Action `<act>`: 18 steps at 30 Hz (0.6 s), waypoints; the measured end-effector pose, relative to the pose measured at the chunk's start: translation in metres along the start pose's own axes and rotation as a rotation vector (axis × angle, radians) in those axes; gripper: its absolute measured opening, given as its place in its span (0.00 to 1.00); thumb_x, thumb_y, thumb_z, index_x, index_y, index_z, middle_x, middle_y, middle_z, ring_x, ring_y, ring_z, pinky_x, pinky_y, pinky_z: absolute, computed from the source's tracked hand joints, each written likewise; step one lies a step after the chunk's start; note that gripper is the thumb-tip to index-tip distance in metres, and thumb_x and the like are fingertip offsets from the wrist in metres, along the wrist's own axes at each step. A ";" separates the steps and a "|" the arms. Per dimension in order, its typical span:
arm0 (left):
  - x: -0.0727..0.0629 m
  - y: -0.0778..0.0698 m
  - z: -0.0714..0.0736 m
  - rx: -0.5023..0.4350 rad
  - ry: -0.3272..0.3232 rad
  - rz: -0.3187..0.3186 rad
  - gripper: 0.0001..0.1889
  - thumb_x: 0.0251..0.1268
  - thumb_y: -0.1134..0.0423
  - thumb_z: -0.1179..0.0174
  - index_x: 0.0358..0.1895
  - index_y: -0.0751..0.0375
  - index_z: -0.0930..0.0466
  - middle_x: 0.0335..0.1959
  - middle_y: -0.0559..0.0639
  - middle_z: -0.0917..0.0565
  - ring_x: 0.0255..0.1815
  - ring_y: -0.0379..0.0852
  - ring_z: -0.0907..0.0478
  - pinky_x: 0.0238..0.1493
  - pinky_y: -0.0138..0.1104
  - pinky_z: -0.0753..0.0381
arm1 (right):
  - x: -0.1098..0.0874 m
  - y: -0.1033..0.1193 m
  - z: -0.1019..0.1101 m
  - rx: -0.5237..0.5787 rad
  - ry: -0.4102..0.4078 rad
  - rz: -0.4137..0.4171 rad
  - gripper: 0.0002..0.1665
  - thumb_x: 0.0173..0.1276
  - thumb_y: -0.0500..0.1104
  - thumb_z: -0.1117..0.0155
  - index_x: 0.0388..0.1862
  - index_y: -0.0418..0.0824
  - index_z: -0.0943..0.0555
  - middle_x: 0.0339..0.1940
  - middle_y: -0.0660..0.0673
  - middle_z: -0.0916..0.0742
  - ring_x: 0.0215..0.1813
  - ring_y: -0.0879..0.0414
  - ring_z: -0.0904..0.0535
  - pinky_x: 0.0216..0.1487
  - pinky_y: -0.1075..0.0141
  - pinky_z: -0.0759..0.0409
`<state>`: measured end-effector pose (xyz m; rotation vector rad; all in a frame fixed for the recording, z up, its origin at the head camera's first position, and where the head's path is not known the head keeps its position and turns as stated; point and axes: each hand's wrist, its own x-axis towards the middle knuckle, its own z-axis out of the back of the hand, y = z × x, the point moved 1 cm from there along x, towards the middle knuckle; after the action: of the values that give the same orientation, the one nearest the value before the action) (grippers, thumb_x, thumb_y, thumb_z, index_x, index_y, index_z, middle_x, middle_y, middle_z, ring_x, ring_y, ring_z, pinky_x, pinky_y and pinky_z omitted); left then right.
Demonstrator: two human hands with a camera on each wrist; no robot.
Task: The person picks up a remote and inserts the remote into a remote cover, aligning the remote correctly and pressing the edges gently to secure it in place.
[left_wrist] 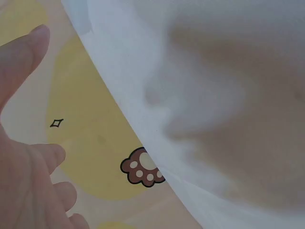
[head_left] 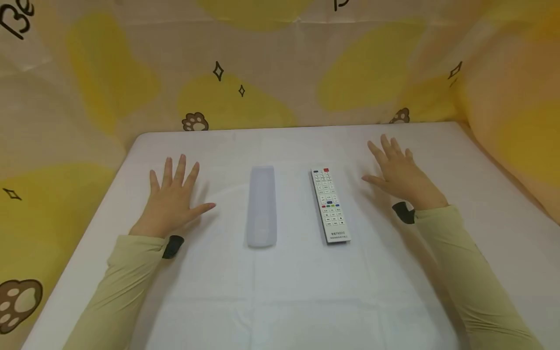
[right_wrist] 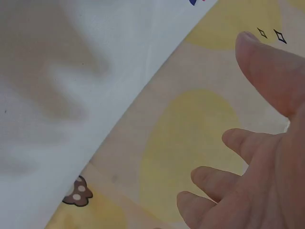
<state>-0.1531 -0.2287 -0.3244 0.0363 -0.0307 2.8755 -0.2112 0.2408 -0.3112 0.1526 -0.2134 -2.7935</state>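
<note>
A white remote control (head_left: 331, 206) with a black underside lies on the table, its keys facing up and its top tilted slightly left. To its left lies a translucent, pale remote cover (head_left: 262, 206), long and narrow. My left hand (head_left: 168, 204) is spread over the table left of the cover, fingers straight and apart. On the far side, right of the remote, my right hand (head_left: 400, 175) is also spread, its thumb pointing toward the remote. Neither hand holds or touches either thing. Both wrist views show the palms with nothing in them.
The white-covered table (head_left: 306, 296) has rounded far corners. Behind it and at both sides hangs a cream cloth (head_left: 280, 58) with yellow patches and paw prints. A black wrist strap (head_left: 173, 247) shows at the left cuff, another strap (head_left: 403, 213) at the right.
</note>
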 end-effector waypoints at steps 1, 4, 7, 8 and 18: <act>0.000 -0.001 0.000 -0.004 0.000 -0.003 0.52 0.59 0.33 0.48 0.74 0.67 0.57 0.73 0.70 0.65 0.71 0.70 0.73 0.62 0.69 0.72 | -0.001 0.001 0.000 -0.003 -0.001 0.002 0.50 0.70 0.57 0.45 0.76 0.36 0.58 0.74 0.28 0.60 0.73 0.32 0.70 0.66 0.33 0.66; 0.001 -0.004 -0.001 -0.032 -0.001 -0.017 0.50 0.61 0.36 0.46 0.74 0.67 0.57 0.73 0.70 0.64 0.71 0.72 0.70 0.62 0.69 0.69 | -0.004 0.008 0.000 0.008 -0.040 0.020 0.48 0.70 0.55 0.43 0.76 0.36 0.55 0.75 0.29 0.55 0.73 0.32 0.61 0.68 0.35 0.59; 0.002 -0.008 -0.002 -0.112 0.011 -0.036 0.48 0.63 0.42 0.44 0.73 0.69 0.57 0.73 0.70 0.63 0.71 0.72 0.66 0.63 0.69 0.63 | -0.008 0.018 -0.001 0.039 -0.126 0.052 0.44 0.68 0.51 0.39 0.74 0.36 0.47 0.74 0.31 0.44 0.71 0.33 0.48 0.67 0.38 0.47; 0.003 -0.010 -0.003 -0.148 0.015 -0.043 0.47 0.63 0.44 0.43 0.73 0.70 0.57 0.73 0.70 0.62 0.71 0.72 0.64 0.64 0.68 0.59 | -0.009 0.023 -0.002 0.049 -0.158 0.063 0.42 0.67 0.49 0.38 0.73 0.35 0.43 0.72 0.32 0.40 0.70 0.34 0.44 0.66 0.39 0.43; 0.015 -0.072 -0.004 -0.636 -0.045 -0.113 0.28 0.65 0.57 0.40 0.62 0.70 0.33 0.60 0.63 0.27 0.59 0.58 0.28 0.58 0.49 0.28 | -0.027 0.048 -0.013 0.278 -0.166 0.060 0.30 0.65 0.45 0.36 0.62 0.31 0.28 0.58 0.34 0.22 0.58 0.40 0.28 0.58 0.45 0.28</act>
<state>-0.1491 -0.1556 -0.3265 -0.0199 -0.9075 2.6185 -0.1683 0.2037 -0.3139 -0.0201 -0.6363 -2.7042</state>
